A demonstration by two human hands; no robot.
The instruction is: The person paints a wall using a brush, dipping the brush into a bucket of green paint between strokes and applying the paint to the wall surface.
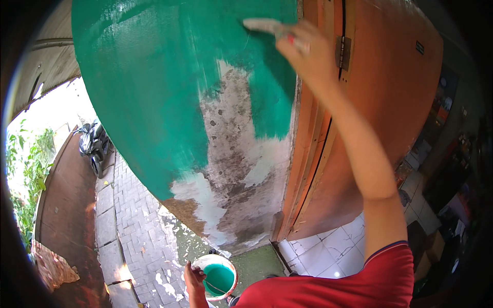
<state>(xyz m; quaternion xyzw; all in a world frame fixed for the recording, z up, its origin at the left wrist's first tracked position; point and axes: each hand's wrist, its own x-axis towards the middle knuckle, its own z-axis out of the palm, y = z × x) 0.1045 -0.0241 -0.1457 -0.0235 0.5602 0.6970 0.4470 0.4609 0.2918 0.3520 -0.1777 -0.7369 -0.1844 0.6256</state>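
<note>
My right hand (pixel 303 49) is raised high and closed around a paintbrush (pixel 263 25), whose dark bristle end touches the wall. Fresh green paint (pixel 149 77) covers most of the wall's upper and left part. A bare grey, pitted patch (pixel 228 123) runs down its middle, with whitish areas lower down. At the bottom, my left hand (pixel 194 278) is closed at the left rim of a white bucket (pixel 235 274) of green paint (pixel 220 280). A thin wire handle (pixel 215 288) runs from its fingers across the bucket.
A wooden door frame (pixel 308 154) and a hinged orange-brown door (pixel 380 102) stand right of the wall. White floor tiles (pixel 328 251) lie below. On the left are a paved path (pixel 138 220) with paint flakes, a parked motorcycle (pixel 93 143) and green plants (pixel 28 174).
</note>
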